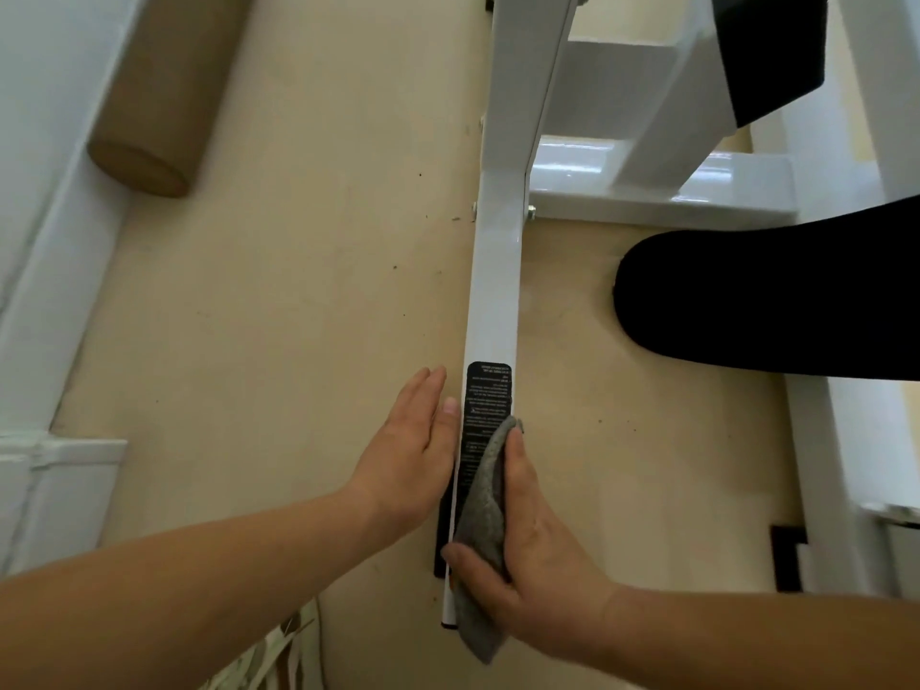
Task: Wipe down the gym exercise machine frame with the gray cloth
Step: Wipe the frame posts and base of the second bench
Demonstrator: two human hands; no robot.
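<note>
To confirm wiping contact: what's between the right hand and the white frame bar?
The gray cloth, which the right hand holds against the frame bar, partly over its black label. This shows in the head view.

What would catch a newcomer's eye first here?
Down the centre runs the white metal frame bar with a black printed label. At its lower end the right hand holds a folded gray cloth against it, beside the flat left hand. A black padded cushion juts in from the right.

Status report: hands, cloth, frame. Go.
Right hand grips cloth, pressed on frame at label. Left hand flat at frame's left edge. Nothing blocking ahead.
</note>
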